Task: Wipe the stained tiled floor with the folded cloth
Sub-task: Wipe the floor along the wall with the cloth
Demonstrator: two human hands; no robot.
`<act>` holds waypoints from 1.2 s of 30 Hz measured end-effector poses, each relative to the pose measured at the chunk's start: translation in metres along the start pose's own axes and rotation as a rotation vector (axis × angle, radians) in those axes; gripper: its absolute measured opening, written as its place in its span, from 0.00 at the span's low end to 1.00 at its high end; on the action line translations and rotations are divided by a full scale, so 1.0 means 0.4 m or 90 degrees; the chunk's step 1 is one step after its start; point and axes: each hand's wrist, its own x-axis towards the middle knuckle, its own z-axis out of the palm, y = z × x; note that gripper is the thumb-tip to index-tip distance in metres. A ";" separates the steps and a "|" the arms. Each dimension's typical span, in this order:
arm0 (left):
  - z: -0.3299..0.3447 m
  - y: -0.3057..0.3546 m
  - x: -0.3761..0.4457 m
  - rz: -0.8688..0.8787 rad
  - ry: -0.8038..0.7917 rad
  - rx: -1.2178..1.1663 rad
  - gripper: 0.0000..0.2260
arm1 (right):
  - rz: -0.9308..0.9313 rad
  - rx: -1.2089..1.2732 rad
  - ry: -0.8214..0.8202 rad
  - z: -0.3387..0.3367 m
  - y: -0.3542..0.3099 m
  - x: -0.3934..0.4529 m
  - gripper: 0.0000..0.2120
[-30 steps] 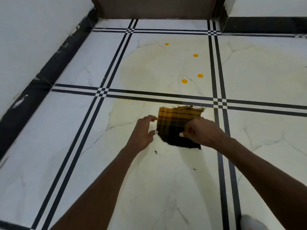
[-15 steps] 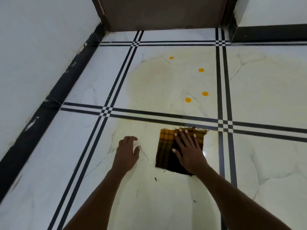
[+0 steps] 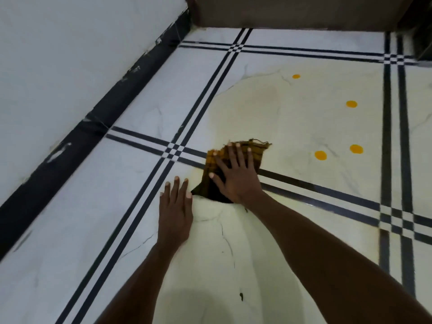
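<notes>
Folded yellow-and-black plaid cloth [image 3: 236,169] has slid up over the black tile lines; orange spots [image 3: 320,155] sit beyond. Right hand [image 3: 236,178] presses it flat-fingered, left hand [image 3: 175,211] flat on the white tiled floor [image 3: 93,206].

the tiled floor [image 3: 131,206] fills most of the frame, pale marbled tiles crossed by paired dark stripes that meet in small checkered squares, with a yellowish stain [image 3: 257,108] spread across the upper middle. four orange spots [image 3: 320,155] sit toward the upper right, and a small dark speck [image 3: 241,296] lies at the lower centre. a folded plaid cloth [image 3: 257,152] lies flat at the centre across a stripe with the right hand [image 3: 236,176] pressed on it, and the left hand [image 3: 175,211] rests flat on the tile just beside it.
</notes>
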 end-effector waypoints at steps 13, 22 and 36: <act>0.026 -0.002 -0.007 -0.006 0.018 0.091 0.29 | 0.103 -0.030 0.051 -0.069 0.262 -0.008 0.36; 0.019 -0.002 -0.009 0.012 0.011 0.084 0.27 | -0.241 -0.049 -0.023 -0.010 0.025 -0.246 0.30; 0.053 0.129 0.040 0.029 0.018 0.035 0.28 | -0.038 -0.065 0.063 -0.038 0.232 -0.267 0.29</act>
